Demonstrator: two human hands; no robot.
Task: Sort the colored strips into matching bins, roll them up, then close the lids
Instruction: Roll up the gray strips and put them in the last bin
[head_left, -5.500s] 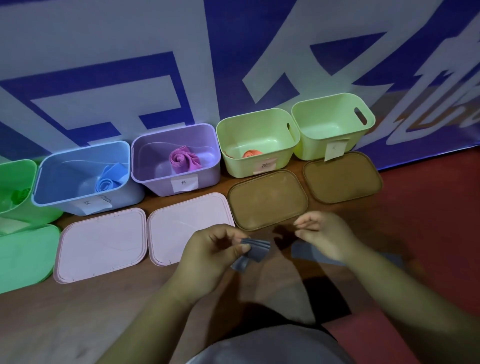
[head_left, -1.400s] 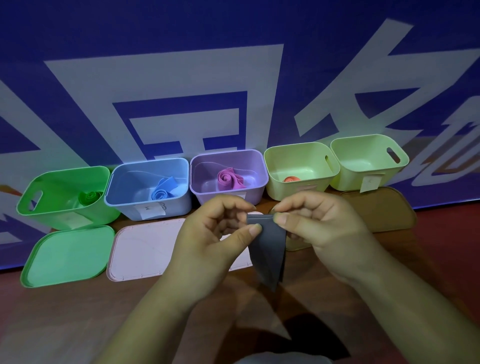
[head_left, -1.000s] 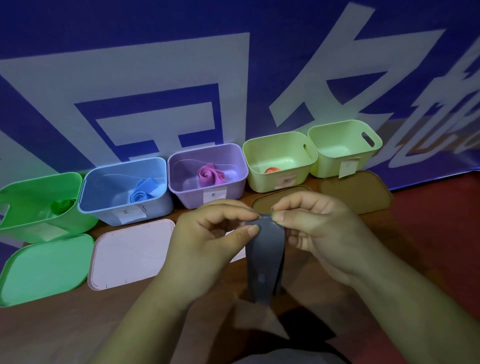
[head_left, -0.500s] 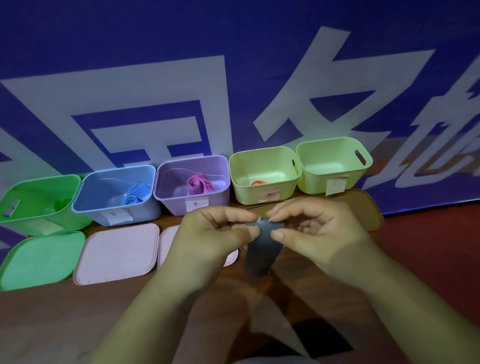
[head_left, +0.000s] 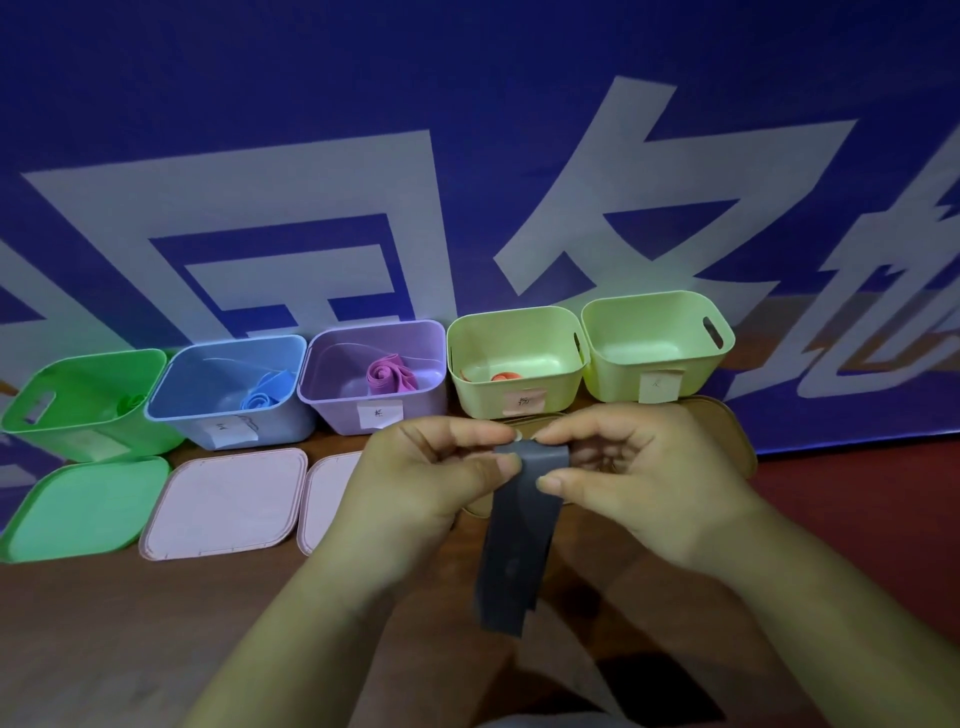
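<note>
both hands meet above the near middle of the worktop (head_left: 104, 623). the left hand (head_left: 415, 483) pinches the top end of a dark grey strip (head_left: 514, 545) between its thumb and curled fingers (head_left: 467, 428). the right hand (head_left: 639, 478) pinches the same end from the right, thumb under and fingers curled over. the rest of the strip hangs down toward the near side, doubled on itself.

five open bins stand in a row along the far side. from the left:
- a green bin (head_left: 88, 436) with a green roll (head_left: 132, 401)
- a blue bin (head_left: 280, 428) with a blue roll (head_left: 265, 397)
- a purple bin (head_left: 332, 421) with a purple roll (head_left: 389, 374)
- a yellow-green bin (head_left: 478, 397) with an orange roll (head_left: 504, 376)
- a second yellow-green bin (head_left: 618, 384)

just near of the bins lie a green lid (head_left: 78, 509), a pink lid (head_left: 228, 501), a second pink lid (head_left: 330, 493) partly behind the left hand, and a brown lid (head_left: 722, 431) behind the right.
</note>
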